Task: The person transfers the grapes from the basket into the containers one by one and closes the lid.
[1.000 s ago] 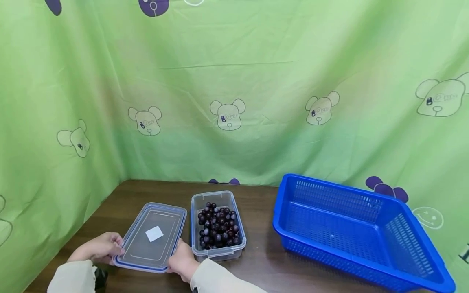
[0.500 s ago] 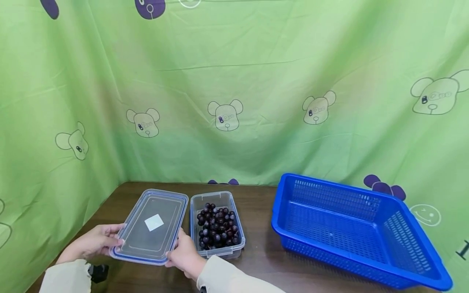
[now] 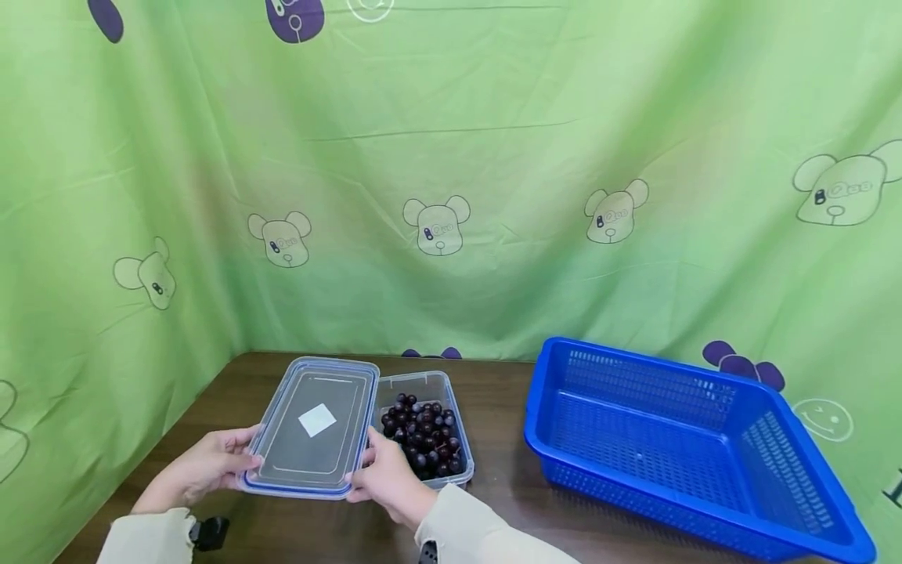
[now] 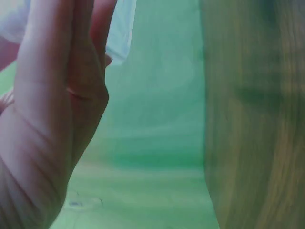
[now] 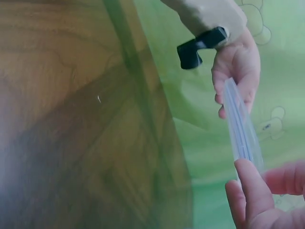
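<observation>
A clear plastic lid (image 3: 320,458) with a blue seal and a white square label is held up above the table by both hands. My left hand (image 3: 211,464) grips its left edge near the front corner, thumb on top. At the right front corner my right hand (image 3: 391,478) pinches the edge. In the right wrist view the lid (image 5: 243,129) appears edge-on between the hands. Just right of it stands a clear food container (image 3: 461,450) holding a bunch of dark grapes (image 3: 426,435). The lid and right hand cover part of the container's left side.
A large blue plastic basket (image 3: 662,501) stands at the right of the brown wooden table (image 3: 493,439). A green curtain (image 3: 493,157) printed with bear heads hangs behind and to the left.
Both hands have raised the lid from near the tabletop and carried it right, so it now overlaps the container's left edge in the head view. The container and basket have stayed put.
</observation>
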### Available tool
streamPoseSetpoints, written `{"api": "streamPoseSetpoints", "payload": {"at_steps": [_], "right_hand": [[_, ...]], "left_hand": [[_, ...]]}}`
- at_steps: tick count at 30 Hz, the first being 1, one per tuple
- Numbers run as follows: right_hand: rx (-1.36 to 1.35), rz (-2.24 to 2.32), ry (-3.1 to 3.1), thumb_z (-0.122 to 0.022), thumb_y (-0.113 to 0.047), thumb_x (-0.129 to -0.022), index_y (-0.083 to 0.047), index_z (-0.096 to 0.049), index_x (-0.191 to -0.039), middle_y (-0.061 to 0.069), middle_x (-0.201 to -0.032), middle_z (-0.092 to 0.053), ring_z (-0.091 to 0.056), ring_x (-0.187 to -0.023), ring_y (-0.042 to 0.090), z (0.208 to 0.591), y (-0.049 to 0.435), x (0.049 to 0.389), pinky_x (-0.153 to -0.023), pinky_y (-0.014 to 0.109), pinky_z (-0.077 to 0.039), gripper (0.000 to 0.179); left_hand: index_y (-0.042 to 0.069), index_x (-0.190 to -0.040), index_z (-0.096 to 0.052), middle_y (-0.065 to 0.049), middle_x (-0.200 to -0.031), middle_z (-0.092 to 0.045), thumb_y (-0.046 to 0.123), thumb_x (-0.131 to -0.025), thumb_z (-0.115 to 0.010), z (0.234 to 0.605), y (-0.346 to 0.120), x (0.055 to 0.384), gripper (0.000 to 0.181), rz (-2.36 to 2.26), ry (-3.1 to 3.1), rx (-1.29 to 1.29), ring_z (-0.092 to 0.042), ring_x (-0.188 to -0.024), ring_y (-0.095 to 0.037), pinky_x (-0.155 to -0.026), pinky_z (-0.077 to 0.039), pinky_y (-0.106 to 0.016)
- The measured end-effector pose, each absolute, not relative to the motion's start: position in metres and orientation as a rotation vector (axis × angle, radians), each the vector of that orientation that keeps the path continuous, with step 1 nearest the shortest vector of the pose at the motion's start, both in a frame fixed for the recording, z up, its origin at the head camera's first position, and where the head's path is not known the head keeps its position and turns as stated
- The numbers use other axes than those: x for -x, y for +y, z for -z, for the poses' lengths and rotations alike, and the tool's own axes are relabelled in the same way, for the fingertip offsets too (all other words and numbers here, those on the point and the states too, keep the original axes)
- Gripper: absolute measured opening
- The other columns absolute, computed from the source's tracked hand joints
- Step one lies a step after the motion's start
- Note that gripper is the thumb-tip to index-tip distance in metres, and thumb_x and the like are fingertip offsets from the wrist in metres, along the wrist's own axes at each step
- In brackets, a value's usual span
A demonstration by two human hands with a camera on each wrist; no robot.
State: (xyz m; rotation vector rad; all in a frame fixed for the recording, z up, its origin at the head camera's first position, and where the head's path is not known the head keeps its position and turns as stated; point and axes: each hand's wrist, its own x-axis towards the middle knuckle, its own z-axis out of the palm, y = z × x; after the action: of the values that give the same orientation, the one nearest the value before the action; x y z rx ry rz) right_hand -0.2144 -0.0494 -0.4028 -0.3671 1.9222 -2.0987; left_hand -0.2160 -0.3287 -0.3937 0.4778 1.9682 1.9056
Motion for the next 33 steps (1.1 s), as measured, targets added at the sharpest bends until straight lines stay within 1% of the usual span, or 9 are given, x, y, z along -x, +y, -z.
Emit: {"api": "streamPoseSetpoints", "payload": {"at_steps": [1, 2, 5, 8, 12, 17, 22, 27, 33], "right_hand": [[0.374, 2.103, 1.921, -0.056, 0.026, -0.073, 0.014, -0.021, -0.145, 0.014, -0.087, -0.054, -0.064, -0.065, 0.022, 0.402, -0.046, 0.216, -0.057, 0.033, -0.058, 0.081], [0.382, 2.111, 1.913, -0.056, 0.025, -0.073, 0.012, -0.022, -0.145, 0.014, -0.087, -0.055, -0.064, -0.065, 0.021, 0.401, -0.042, 0.216, -0.057, 0.032, -0.057, 0.081], [0.396, 2.119, 1.898, -0.057, 0.024, -0.074, 0.008, -0.029, -0.145, 0.013, -0.086, -0.056, -0.064, -0.062, 0.018, 0.4, -0.032, 0.219, -0.055, 0.03, -0.057, 0.079], [0.389, 2.115, 1.879, -0.057, 0.024, -0.074, 0.008, -0.027, -0.146, 0.012, -0.086, -0.057, -0.063, -0.06, 0.015, 0.399, -0.023, 0.22, -0.053, 0.028, -0.056, 0.08], [0.374, 2.112, 1.878, -0.055, 0.025, -0.073, 0.01, -0.023, -0.146, 0.012, -0.087, -0.055, -0.064, -0.064, 0.017, 0.397, -0.013, 0.222, -0.055, 0.031, -0.057, 0.082], [0.354, 2.097, 1.926, -0.054, 0.024, -0.073, 0.011, -0.024, -0.146, 0.012, -0.086, -0.052, -0.066, -0.067, 0.019, 0.392, -0.003, 0.227, -0.057, 0.033, -0.058, 0.08], [0.355, 2.063, 1.972, -0.052, 0.022, -0.074, 0.013, -0.021, -0.145, 0.011, -0.087, -0.053, -0.064, -0.066, 0.014, 0.393, 0.008, 0.23, -0.055, 0.031, -0.057, 0.078], [0.388, 2.077, 1.948, -0.05, 0.022, -0.074, 0.016, -0.016, -0.145, 0.011, -0.088, -0.053, -0.065, -0.071, 0.014, 0.394, 0.02, 0.231, -0.055, 0.03, -0.057, 0.078], [0.413, 2.077, 1.938, -0.052, 0.019, -0.073, 0.016, -0.016, -0.145, 0.011, -0.09, -0.057, -0.064, -0.069, 0.012, 0.391, 0.035, 0.231, -0.053, 0.026, -0.056, 0.08]], "left_hand": [[-0.02, -0.135, 0.0, -0.003, -0.093, -0.066, 0.0, -0.09, -0.061, 0.391, -0.322, 0.214, 0.078, -1.909, 2.008, -0.436, -0.066, -0.076, -0.012, -0.072, -0.057, -0.033], [-0.019, -0.135, 0.002, -0.003, -0.092, -0.066, -0.002, -0.09, -0.059, 0.389, -0.317, 0.213, 0.077, -1.915, 2.024, -0.422, -0.066, -0.076, -0.012, -0.072, -0.057, -0.034], [-0.016, -0.136, 0.006, -0.003, -0.091, -0.065, -0.006, -0.091, -0.054, 0.386, -0.304, 0.21, 0.076, -1.941, 2.039, -0.394, -0.066, -0.076, -0.013, -0.073, -0.057, -0.035], [-0.014, -0.138, 0.008, -0.003, -0.089, -0.065, -0.007, -0.09, -0.054, 0.386, -0.296, 0.21, 0.079, -1.957, 2.02, -0.406, -0.066, -0.076, -0.012, -0.073, -0.057, -0.036], [-0.009, -0.141, 0.009, -0.004, -0.086, -0.061, -0.006, -0.09, -0.055, 0.388, -0.286, 0.211, 0.082, -1.984, 2.006, -0.418, -0.064, -0.074, -0.011, -0.072, -0.057, -0.034], [-0.004, -0.143, 0.01, -0.005, -0.083, -0.057, -0.007, -0.089, -0.054, 0.391, -0.272, 0.213, 0.084, -2.035, 2.024, -0.38, -0.061, -0.072, -0.01, -0.07, -0.057, -0.032], [-0.005, -0.146, 0.009, -0.004, -0.082, -0.057, -0.008, -0.089, -0.053, 0.39, -0.26, 0.214, 0.084, -2.044, 2.029, -0.361, -0.062, -0.072, -0.01, -0.072, -0.057, -0.034], [-0.005, -0.146, 0.009, -0.003, -0.082, -0.056, -0.007, -0.089, -0.053, 0.388, -0.249, 0.214, 0.084, -2.068, 1.997, -0.378, -0.061, -0.071, -0.009, -0.072, -0.057, -0.033], [-0.004, -0.147, 0.01, -0.003, -0.083, -0.057, -0.006, -0.09, -0.055, 0.39, -0.237, 0.213, 0.086, -2.118, 1.917, -0.398, -0.062, -0.072, -0.009, -0.074, -0.057, -0.033]]}}
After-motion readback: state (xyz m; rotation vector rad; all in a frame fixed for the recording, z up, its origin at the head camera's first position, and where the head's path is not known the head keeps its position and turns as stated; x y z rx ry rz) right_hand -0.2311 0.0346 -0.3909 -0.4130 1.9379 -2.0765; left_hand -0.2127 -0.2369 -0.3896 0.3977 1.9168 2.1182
